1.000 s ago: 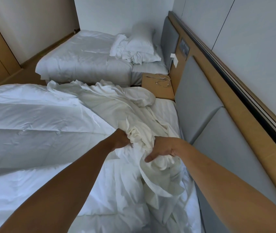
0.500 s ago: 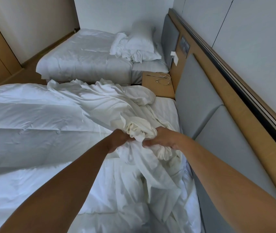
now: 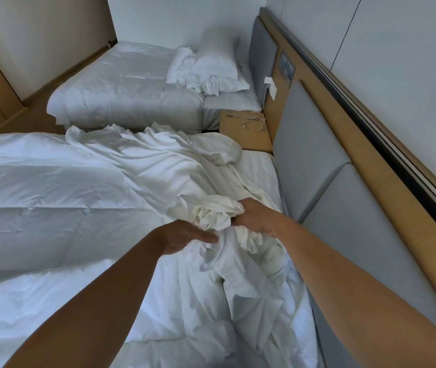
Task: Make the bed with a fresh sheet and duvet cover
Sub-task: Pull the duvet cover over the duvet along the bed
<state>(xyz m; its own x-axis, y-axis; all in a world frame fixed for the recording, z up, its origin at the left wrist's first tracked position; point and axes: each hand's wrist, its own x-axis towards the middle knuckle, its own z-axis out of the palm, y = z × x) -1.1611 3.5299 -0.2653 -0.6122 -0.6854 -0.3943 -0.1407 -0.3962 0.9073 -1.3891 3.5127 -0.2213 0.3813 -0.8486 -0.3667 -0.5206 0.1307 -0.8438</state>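
The right hand [image 3: 251,217] is closed around a thick bunch of the duvet cover [image 3: 211,213], which I take this loose creamy-white cloth to be, and holds it a little above the bed [image 3: 258,176], near the grey headboard [image 3: 307,155]. The left hand [image 3: 182,237] is just beside it, on the lower left edge of the same bunch. Its visible fingers are almost straight and it seems only to press on the cloth, though the fingertips are hidden in the folds. From the two hands the rest of the cover runs away in a long crumpled band, forward and to the left, toward the far edge of the bed, so its long axis lies diagonally across the mattress. More of it hangs down below the right hand. The quilted duvet [image 3: 39,208] lies flat on the left part of the bed, outside the cover as far as I can judge, and the cover lies partly on top of it. The right hand is nearer to the headboard, and the left hand is nearer to the duvet. I think the next move must find the opening of the cover, and this is not visible now.
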